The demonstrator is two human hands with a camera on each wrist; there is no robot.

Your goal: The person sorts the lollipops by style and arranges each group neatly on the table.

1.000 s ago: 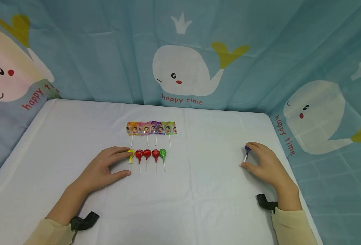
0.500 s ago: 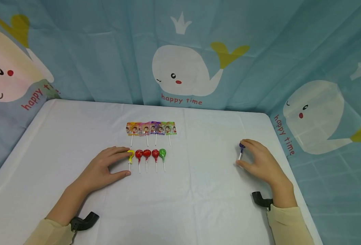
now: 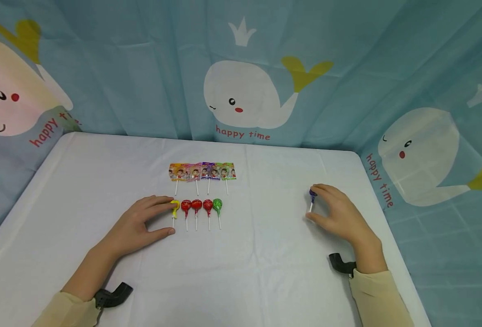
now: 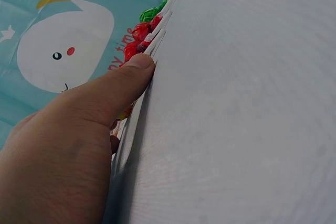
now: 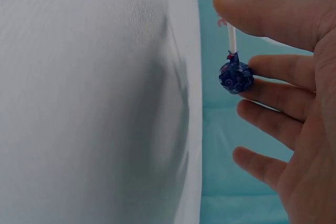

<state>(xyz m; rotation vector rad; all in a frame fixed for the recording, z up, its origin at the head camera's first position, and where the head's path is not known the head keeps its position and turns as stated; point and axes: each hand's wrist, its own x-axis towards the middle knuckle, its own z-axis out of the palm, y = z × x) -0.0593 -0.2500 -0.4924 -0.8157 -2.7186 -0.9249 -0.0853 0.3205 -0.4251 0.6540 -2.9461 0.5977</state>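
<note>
My right hand (image 3: 339, 213) holds a purple-wrapped lollipop (image 5: 236, 76) above the table, with the thumb at the end of its white stick and fingertips against the candy head. At the left end of a row, my left hand (image 3: 136, 227) pinches a yellow lollipop (image 3: 175, 206), fingertips on the head and thumb by the stick end. Beside it lie red lollipops (image 3: 196, 205) and a green lollipop (image 3: 217, 205), sticks towards me. In the left wrist view the thumb (image 4: 139, 61) hides most of the yellow lollipop.
Behind that row lies a second row of flat-wrapped lollipops (image 3: 201, 171) in orange, pink, purple and green. A white cloth (image 3: 265, 272) covers the table. Blue curtains (image 3: 151, 91) with whales hang along the back and sides.
My right hand has moved left and slightly away from me, carrying the purple lollipop. The left hand and both rows have stayed still.
</note>
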